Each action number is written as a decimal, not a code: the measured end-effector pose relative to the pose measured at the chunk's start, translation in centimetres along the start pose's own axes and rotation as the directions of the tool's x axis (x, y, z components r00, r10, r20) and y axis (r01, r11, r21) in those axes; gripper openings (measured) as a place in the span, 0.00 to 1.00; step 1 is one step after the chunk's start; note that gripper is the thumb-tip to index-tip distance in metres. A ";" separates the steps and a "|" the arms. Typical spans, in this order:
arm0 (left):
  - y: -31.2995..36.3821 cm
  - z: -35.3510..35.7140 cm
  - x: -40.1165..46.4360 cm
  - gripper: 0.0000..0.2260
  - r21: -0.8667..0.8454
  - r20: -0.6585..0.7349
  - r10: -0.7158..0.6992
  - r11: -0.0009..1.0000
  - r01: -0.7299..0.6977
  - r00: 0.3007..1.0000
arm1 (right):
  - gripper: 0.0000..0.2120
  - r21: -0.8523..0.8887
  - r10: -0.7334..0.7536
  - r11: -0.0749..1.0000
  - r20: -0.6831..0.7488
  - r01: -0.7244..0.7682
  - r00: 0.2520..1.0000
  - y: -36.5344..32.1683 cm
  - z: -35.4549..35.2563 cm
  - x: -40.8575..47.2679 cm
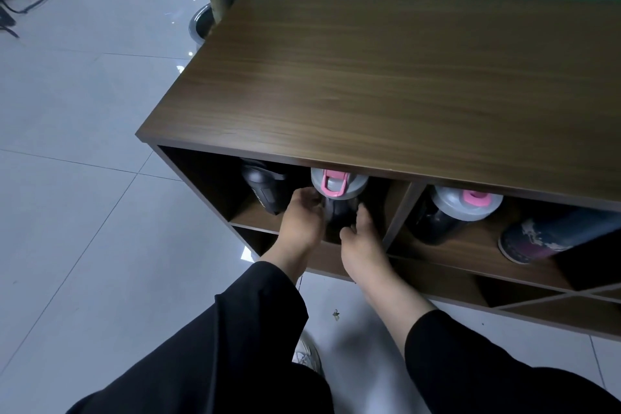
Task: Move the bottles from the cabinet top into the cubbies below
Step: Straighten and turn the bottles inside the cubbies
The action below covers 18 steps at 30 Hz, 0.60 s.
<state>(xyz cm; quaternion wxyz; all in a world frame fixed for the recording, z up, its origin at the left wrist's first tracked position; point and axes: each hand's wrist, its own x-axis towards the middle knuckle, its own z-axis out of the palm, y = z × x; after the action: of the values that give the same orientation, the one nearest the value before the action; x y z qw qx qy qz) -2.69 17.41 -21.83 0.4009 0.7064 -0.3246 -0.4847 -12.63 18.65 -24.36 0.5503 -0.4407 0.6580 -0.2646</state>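
Note:
A dark shaker bottle with a grey lid and pink flip cap [338, 185] stands upright in the upper left cubby of the brown cabinet [386, 77]. My left hand [302, 216] grips its left side and my right hand [358, 239] its right side. An all-black bottle [265, 190] stands to its left in the same cubby. In the cubby to the right stands a second grey-lidded bottle with a pink cap [460, 207], and beside it a dark blue patterned bottle [551, 235] lies on its side. No bottle stands on the cabinet top.
A plant trunk in a grey pot [201, 22] stands against the cabinet's far left corner. A green wall runs behind the cabinet. Lower cubbies [537, 299] with diagonal dividers sit below. White tiled floor [74, 178] spreads to the left; my shoe [307, 355] is under my arms.

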 end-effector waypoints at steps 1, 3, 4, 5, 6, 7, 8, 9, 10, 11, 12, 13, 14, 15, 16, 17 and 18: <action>0.0 0.0 0.0 0.20 0.010 0.004 -0.005 1.000 0.005 1.000 | 0.33 0.005 0.001 1.000 -0.004 -0.001 1.000 0.1 -0.1 0.0; -0.3 0.1 0.3 0.24 0.032 0.049 -0.003 1.000 0.001 0.999 | 0.33 0.011 -0.004 1.000 -0.007 0.004 1.000 0.5 -0.3 0.3; -0.3 0.3 0.5 0.24 0.041 0.071 0.000 0.999 -0.003 0.997 | 0.33 0.000 -0.004 1.000 0.001 0.004 1.000 0.6 -0.3 0.4; -0.4 0.4 0.6 0.24 0.052 0.088 0.001 0.999 -0.005 0.996 | 0.34 -0.015 -0.009 1.000 0.014 0.009 1.000 0.7 -0.3 0.5; -0.5 0.6 0.7 0.24 0.066 0.096 -0.003 0.998 -0.003 0.995 | 0.34 -0.022 -0.014 1.000 0.025 0.015 1.000 0.9 -0.2 0.7; -0.4 0.7 0.7 0.24 0.076 0.105 -0.008 0.997 0.000 0.994 | 0.34 -0.026 -0.021 0.999 0.032 0.022 0.999 1.1 -0.2 1.0; -0.3 0.8 0.7 0.24 0.081 0.105 -0.009 0.997 0.001 0.994 | 0.35 -0.033 -0.025 0.999 0.036 0.026 0.999 1.1 -0.2 1.1; -0.3 0.8 0.7 0.25 0.073 0.110 -0.010 0.997 0.002 0.994 | 0.35 -0.042 -0.027 0.999 0.033 0.029 0.999 1.3 -0.1 1.2; -0.3 0.8 0.7 0.25 0.060 0.115 -0.012 0.998 0.005 0.993 | 0.35 -0.040 -0.022 0.999 0.034 0.023 0.999 1.3 -0.1 1.3; -0.3 0.7 0.6 0.24 0.048 0.122 -0.021 0.999 0.015 0.992 | 0.35 -0.032 -0.012 0.999 0.037 0.013 0.999 1.2 0.0 1.2; -0.2 0.7 0.6 0.24 0.037 0.123 -0.022 0.999 0.017 0.992 | 0.35 -0.034 0.002 0.999 0.038 -0.001 0.999 1.3 0.0 1.2; -0.2 0.7 0.5 0.24 0.025 0.128 -0.021 1.000 0.018 0.992 | 0.35 -0.044 0.014 0.999 0.034 -0.013 0.999 1.5 0.0 1.2; -0.3 0.7 0.7 0.24 0.014 0.126 -0.030 1.000 0.028 0.992 | 0.34 -0.059 0.031 0.998 0.023 -0.030 0.999 1.7 0.1 1.1; -0.3 0.7 0.8 0.24 0.003 0.099 -0.060 0.998 0.060 0.993 | 0.32 -0.071 0.034 0.997 0.010 -0.034 0.999 2.0 0.2 1.0; -0.4 0.5 0.8 0.22 -0.021 0.051 -0.109 0.994 0.110 0.993 | 0.30 -0.078 0.048 0.996 0.007 -0.047 0.999 2.3 0.3 0.9; -0.8 0.1 1.1 0.18 -0.077 -0.017 -0.173 0.982 0.172 0.985 | 0.27 -0.076 0.070 0.995 0.019 -0.068 0.997 2.7 0.5 0.8; -1.0 -0.4 1.2 0.14 -0.171 -0.089 -0.243 0.959 0.225 0.966 | 0.25 -0.078 0.093 0.993 0.051 -0.089 0.994 3.1 0.8 0.7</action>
<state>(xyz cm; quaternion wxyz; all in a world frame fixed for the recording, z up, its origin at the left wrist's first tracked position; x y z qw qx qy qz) -1.86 16.98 -23.08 0.4129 0.7309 -0.1765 -0.5140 -12.76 19.56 -27.47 0.5623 -0.4380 0.6717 -0.2021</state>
